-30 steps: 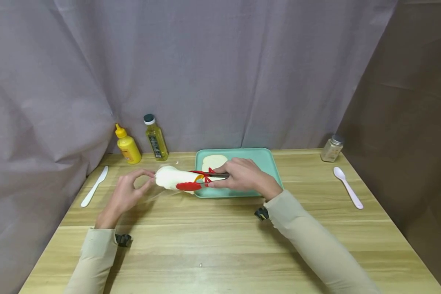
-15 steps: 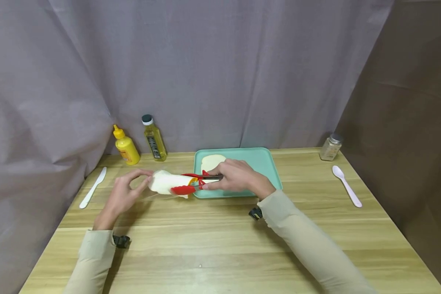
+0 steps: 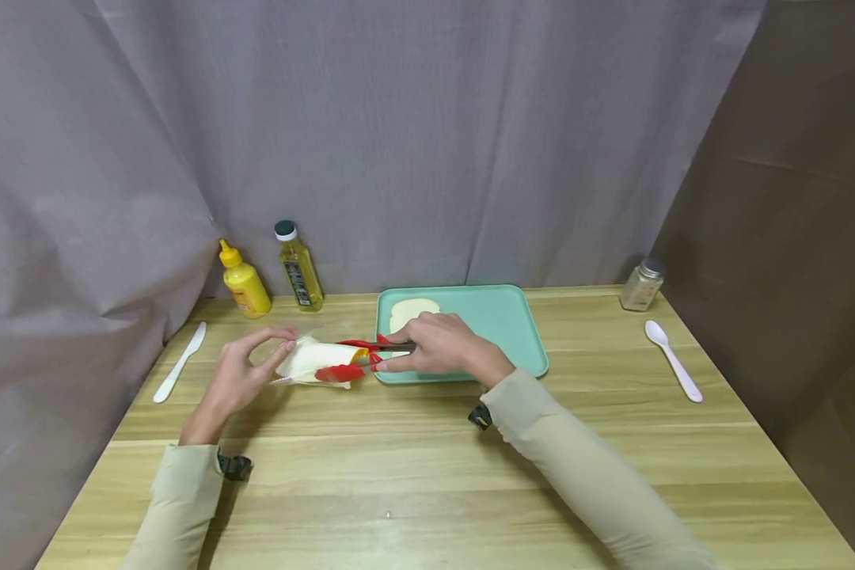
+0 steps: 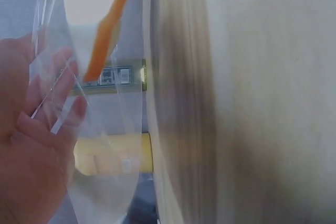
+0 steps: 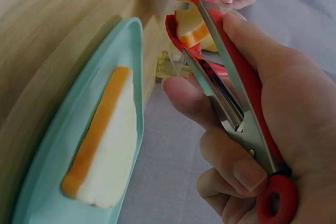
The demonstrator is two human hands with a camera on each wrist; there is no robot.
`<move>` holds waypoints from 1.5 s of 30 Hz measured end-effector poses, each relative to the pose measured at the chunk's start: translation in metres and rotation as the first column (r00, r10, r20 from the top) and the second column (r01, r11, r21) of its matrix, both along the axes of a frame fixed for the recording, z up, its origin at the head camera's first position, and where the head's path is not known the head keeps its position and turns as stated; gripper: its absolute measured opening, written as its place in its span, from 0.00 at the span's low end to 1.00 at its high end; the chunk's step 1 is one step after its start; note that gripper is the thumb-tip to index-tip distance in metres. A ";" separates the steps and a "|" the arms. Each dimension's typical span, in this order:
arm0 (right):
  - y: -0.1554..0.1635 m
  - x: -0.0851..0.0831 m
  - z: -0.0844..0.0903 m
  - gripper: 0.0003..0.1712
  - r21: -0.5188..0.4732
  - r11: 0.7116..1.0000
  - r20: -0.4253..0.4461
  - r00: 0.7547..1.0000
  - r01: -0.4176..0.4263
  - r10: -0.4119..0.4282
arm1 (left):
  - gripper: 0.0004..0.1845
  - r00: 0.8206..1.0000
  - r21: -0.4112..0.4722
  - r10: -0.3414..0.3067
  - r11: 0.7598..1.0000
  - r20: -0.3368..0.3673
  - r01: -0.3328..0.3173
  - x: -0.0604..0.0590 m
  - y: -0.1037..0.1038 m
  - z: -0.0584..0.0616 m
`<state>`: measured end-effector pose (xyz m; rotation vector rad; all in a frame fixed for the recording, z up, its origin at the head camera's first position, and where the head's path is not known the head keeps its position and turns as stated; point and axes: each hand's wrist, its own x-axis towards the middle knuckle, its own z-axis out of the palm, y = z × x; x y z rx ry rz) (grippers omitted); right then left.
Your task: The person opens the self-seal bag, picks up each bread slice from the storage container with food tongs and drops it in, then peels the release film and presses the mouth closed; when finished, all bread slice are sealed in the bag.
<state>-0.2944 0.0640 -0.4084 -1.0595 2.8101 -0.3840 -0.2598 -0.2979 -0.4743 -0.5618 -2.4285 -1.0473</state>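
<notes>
My left hand (image 3: pixel 233 381) pinches the edge of a clear plastic bag (image 4: pixel 107 116) between thumb and forefinger. My right hand (image 3: pixel 438 344) grips red-tipped metal tongs (image 5: pixel 231 66) by their handles. Between the tongs' red heads is a white bread slice (image 3: pixel 313 360) with an orange crust, which looks bent over. It lies within the bag, left of the tray. Another bread slice (image 5: pixel 110 145) rests on a teal tray (image 3: pixel 506 321), partly covered by my right hand in the head view.
A yellow squeeze bottle (image 3: pixel 247 289) and an oil bottle (image 3: pixel 301 275) stand at the back left. A white knife (image 3: pixel 181 362) lies at the left edge. On the right are a spice jar (image 3: pixel 643 286) and a pale spoon (image 3: pixel 673 361). A grey curtain (image 3: pixel 413 142) hangs behind.
My right hand has moved left with the tongs and bread, bringing the slice deeper into the bag. My left hand has stayed almost in place, holding the bag.
</notes>
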 end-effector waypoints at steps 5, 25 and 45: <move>-0.005 -0.002 0.000 0.36 -0.026 0.999 -0.006 1.000 0.019 -0.019 | 0.08 1.000 0.001 0.000 1.000 0.008 0.000 0.000 -0.001 -0.001; -0.017 -0.007 -0.007 0.34 -0.028 0.999 -0.036 0.999 0.018 -0.019 | 0.08 0.996 0.135 -0.060 0.989 0.061 0.051 0.000 0.004 0.007; -0.051 -0.009 -0.011 0.39 0.010 1.000 -0.075 0.997 0.009 -0.008 | 0.11 0.996 0.143 -0.079 0.987 0.049 0.071 0.000 0.003 0.002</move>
